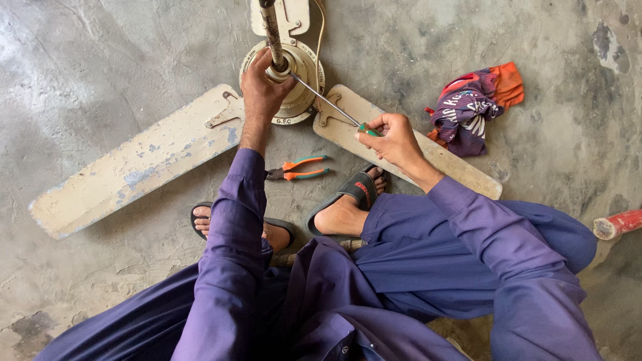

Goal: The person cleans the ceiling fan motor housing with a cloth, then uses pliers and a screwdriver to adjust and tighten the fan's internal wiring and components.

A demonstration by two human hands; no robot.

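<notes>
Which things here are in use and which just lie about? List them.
In use: ceiling fan, held by the left hand; screwdriver in the right hand.
Lying about: pliers, cloth, red handle.

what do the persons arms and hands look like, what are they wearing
Both arms wear long, loose purple cloth sleeves with plain buttonless cuffs ending at the wrists. The left hand and right hand are bare: no gloves, rings, watch or bands visible.
</notes>
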